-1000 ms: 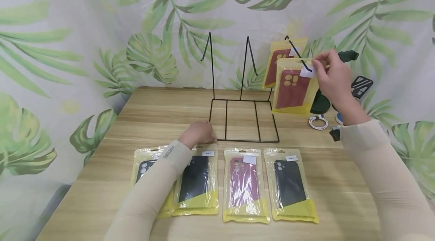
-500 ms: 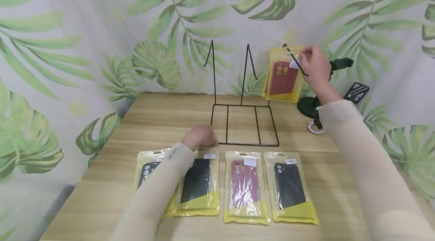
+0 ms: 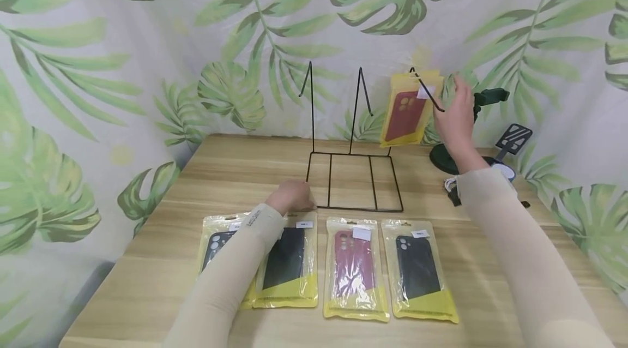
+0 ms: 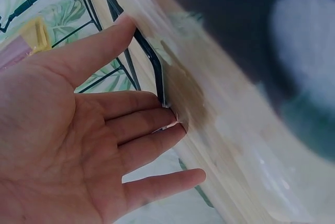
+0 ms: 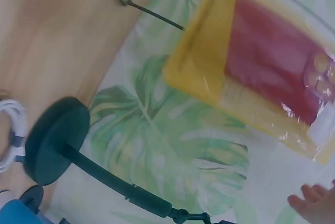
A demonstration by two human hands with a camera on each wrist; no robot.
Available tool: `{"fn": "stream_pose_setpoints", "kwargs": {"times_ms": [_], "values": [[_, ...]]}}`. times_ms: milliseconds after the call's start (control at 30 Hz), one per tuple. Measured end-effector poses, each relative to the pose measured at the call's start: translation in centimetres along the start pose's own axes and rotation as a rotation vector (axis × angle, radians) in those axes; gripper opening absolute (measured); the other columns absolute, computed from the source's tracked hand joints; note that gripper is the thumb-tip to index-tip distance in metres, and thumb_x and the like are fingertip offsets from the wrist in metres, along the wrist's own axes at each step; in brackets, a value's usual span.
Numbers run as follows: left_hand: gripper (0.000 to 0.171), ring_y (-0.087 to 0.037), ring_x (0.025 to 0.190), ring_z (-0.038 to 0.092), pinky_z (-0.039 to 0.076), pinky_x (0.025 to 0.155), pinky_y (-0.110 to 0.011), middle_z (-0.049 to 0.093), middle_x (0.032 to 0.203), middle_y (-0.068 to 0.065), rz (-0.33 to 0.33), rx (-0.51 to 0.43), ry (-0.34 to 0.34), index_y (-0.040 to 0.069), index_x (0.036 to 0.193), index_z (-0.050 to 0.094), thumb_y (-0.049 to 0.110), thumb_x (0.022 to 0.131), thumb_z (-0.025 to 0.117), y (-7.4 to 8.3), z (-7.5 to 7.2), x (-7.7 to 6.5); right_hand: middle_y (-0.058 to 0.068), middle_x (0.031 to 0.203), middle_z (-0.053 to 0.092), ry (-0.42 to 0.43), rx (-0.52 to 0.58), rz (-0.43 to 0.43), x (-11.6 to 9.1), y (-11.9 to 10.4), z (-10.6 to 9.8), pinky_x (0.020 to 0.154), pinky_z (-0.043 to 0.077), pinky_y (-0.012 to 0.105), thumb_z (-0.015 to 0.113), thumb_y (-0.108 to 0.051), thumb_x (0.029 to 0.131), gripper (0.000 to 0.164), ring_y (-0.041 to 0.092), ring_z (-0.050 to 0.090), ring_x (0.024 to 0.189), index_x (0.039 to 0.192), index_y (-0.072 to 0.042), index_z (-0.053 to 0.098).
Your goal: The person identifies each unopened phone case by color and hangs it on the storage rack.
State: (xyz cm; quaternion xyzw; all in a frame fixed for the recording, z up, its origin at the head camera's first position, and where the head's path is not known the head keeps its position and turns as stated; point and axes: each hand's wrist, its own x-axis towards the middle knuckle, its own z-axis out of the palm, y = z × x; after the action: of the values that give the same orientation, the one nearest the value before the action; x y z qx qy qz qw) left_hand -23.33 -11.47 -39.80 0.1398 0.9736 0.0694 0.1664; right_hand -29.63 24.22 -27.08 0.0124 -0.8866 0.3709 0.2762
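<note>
In the head view my left hand point(image 3: 293, 196) is at the front left corner of a black wire display rack point(image 3: 352, 209). The left wrist view shows the thumb and nearly straight fingers of that hand touching the rack's wire. My right hand point(image 3: 456, 119) has its fingers loosely extended beside the right hook. From this hook hang red phone cases point(image 3: 405, 115) in clear and yellow pouches, one close behind another. In the right wrist view a gap lies between the right fingertips point(image 5: 296, 202) and the front pouch point(image 5: 204, 80).
Several pouched phone cases lie in front of the rack: a red one point(image 3: 354, 269), a dark one point(image 3: 418, 269) at right, others partly under the left forearm. A green stand point(image 3: 443, 158) and a white cable point(image 3: 448, 184) are at right. Two hooks bear nothing.
The right hand has carried a pouched red phone case back along the right hook to the one behind it, then let go. The left hand has stayed at the rack's corner.
</note>
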Motion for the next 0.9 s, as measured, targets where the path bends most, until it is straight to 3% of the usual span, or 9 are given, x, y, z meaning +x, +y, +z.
{"fn": "stream_pose_setpoints", "kwargs": {"times_ms": [67,133,233,300,367,467,700,900], "values": [[0.034,-0.019,0.075,0.063,0.056,0.087,-0.041,0.073,0.101,-0.01,-0.002,0.003,-0.004,0.012,0.072,0.066,0.039,0.092,0.068,0.1,0.0,0.1,0.018,0.163,0.018,-0.028,-0.009,-0.016,-1.7,0.9,-0.1,0.121,0.023,0.054,0.054,-0.027,0.101,0.073,0.036,0.022,0.149,0.159,-0.01,0.013],[0.033,-0.021,0.081,0.064,0.055,0.09,-0.043,0.073,0.109,-0.013,-0.004,0.012,-0.003,0.012,0.074,0.067,0.039,0.092,0.068,0.2,-0.1,0.1,0.024,0.163,0.014,-0.125,-0.058,-0.006,-3.6,1.7,-0.3,0.12,0.021,0.059,0.055,-0.028,0.1,0.08,0.043,0.02,0.149,0.159,-0.008,0.005],[0.034,-0.021,0.082,0.065,0.055,0.09,-0.043,0.073,0.109,-0.013,-0.003,0.015,0.0,0.011,0.072,0.066,0.039,0.093,0.068,0.2,-0.3,0.1,0.032,0.157,0.025,-0.431,-0.214,0.003,-6.3,2.8,-0.8,0.112,0.03,0.065,0.053,-0.036,0.101,0.086,0.052,0.032,0.14,0.157,0.001,0.0],[0.035,-0.021,0.081,0.064,0.056,0.089,-0.042,0.073,0.107,-0.012,-0.005,0.016,0.0,0.011,0.072,0.066,0.039,0.093,0.068,0.2,-0.4,0.1,0.036,0.149,0.037,-0.691,-0.337,-0.027,-8.1,3.5,-1.0,0.106,0.037,0.065,0.051,-0.042,0.101,0.085,0.054,0.041,0.132,0.154,0.01,0.008],[0.034,-0.02,0.079,0.063,0.056,0.088,-0.042,0.073,0.105,-0.012,-0.004,0.012,-0.001,0.011,0.073,0.066,0.038,0.093,0.068,0.2,-0.5,0.1,0.035,0.139,0.049,-0.889,-0.395,-0.063,-9.9,4.5,-1.0,0.101,0.044,0.061,0.052,-0.043,0.101,0.081,0.051,0.051,0.124,0.149,0.014,0.023],[0.033,-0.02,0.077,0.062,0.056,0.086,-0.041,0.072,0.103,-0.011,-0.004,0.005,0.0,0.011,0.073,0.066,0.038,0.093,0.068,0.1,-0.5,0.1,0.032,0.129,0.059,-1.037,-0.402,-0.079,-12.2,5.7,-1.0,0.096,0.049,0.057,0.059,-0.039,0.098,0.068,0.046,0.058,0.118,0.139,0.013,0.044],[0.033,-0.019,0.075,0.06,0.055,0.082,-0.04,0.071,0.097,-0.008,0.002,0.002,0.002,0.013,0.072,0.065,0.038,0.092,0.069,0.0,0.2,0.0,0.017,0.109,0.067,-1.102,-0.295,-0.028,-14.9,7.5,-1.4,0.085,0.054,0.048,0.075,-0.029,0.087,0.05,0.028,0.064,0.098,0.122,0.004,0.061],[0.032,-0.02,0.076,0.06,0.055,0.084,-0.04,0.072,0.102,-0.011,-0.009,-0.003,0.011,0.011,0.074,0.066,0.038,0.092,0.069,0.2,0.1,-0.3,0.007,0.095,0.066,-1.048,-0.298,-0.022,-15.2,8.1,-1.0,0.073,0.052,0.037,0.069,-0.021,0.092,0.025,0.019,0.059,0.085,0.109,-0.003,0.065]]}}
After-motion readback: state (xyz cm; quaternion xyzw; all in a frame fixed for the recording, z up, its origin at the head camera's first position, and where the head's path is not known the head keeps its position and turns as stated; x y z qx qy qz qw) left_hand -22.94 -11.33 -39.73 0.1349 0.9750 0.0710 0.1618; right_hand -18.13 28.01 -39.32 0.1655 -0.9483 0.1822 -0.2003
